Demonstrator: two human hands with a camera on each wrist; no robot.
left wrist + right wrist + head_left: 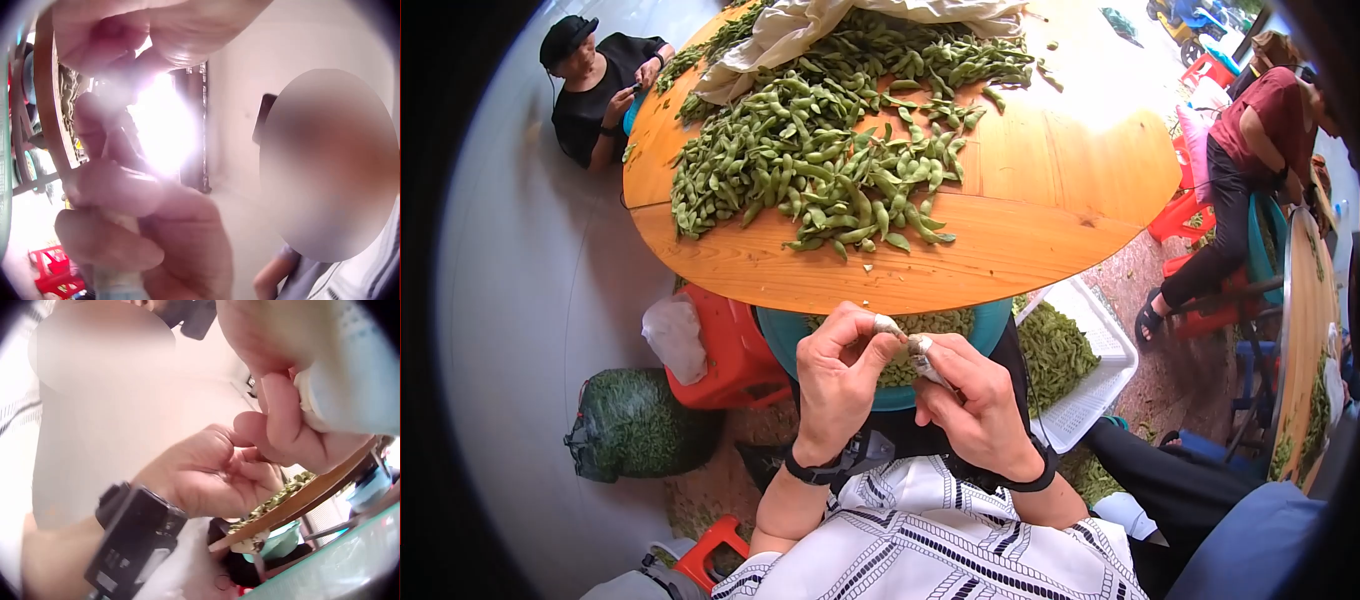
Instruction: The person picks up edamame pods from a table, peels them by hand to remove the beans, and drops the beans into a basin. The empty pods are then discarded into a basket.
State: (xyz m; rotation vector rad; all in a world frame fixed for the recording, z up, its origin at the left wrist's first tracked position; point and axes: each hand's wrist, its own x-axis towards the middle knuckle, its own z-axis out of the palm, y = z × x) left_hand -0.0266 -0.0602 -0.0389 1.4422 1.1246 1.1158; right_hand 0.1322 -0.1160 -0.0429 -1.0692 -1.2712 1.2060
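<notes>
Furthest left of the desk (pixel 1050 225), a stuffed bag of greenery (pixel 635 425) slumps on the floor, then a red stool (pixel 725 345) nearer its edge. Up on the desk's left half sits the big heap of green pods (pixel 820 165), a few straying toward the near edge, where a careless sleeve might sweep them off. And here's the left hand (pixel 838 375), just off that edge, thumb and finger drawn together, tip to tip with the right hand (pixel 975 400), its fingers curled in; whether either grip is clamped on a pod, I can't tell. Below them, partly under the desk, a teal basin (pixel 775 330) holds pale green beans (pixel 940 322). Bandaged fingertips could dull the feel, so something small might slip and miss it, perhaps toward the white basket (pixel 1112 395) at the desk's right.
</notes>
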